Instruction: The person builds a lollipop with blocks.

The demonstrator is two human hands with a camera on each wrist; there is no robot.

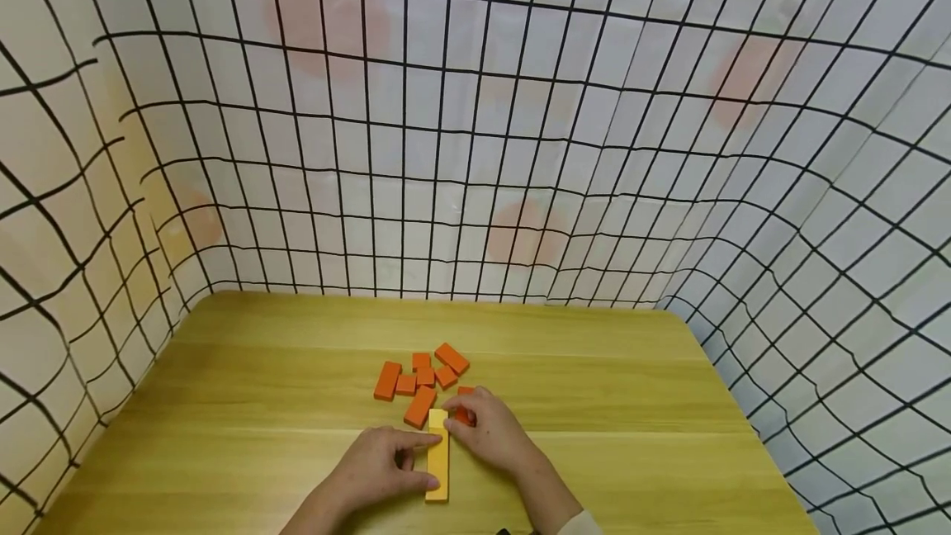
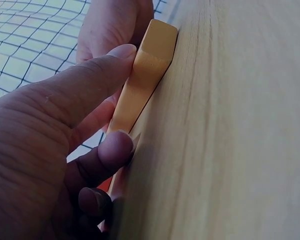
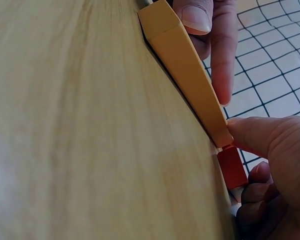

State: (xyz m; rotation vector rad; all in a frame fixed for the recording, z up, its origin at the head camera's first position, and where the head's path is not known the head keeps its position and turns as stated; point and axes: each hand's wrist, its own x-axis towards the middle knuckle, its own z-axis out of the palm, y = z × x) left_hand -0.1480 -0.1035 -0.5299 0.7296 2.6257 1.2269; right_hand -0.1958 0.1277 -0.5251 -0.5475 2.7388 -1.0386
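Note:
A long yellow block [image 1: 437, 469] lies lengthwise on the table, with a lighter yellow section [image 1: 438, 417] at its far end. My left hand [image 1: 379, 467] reaches in from the left, thumb and index finger spread along the block's top. In the left wrist view, that thumb presses near the close end of the yellow block [image 2: 135, 95]. At the far end, the thumb and index finger of my right hand [image 1: 492, 433] pinch the edge; part of the contact is hidden. A red-orange block [image 3: 233, 167] sits by the right fingers, partly covered by them.
Several red-orange blocks lie scattered just beyond the yellow block, among them a rectangular one [image 1: 387, 381], a tilted one [image 1: 420, 407] and small squares [image 1: 406, 385]. Black wire grid panels [image 1: 446, 139] stand around the wooden table [image 1: 631, 419] at the back and sides.

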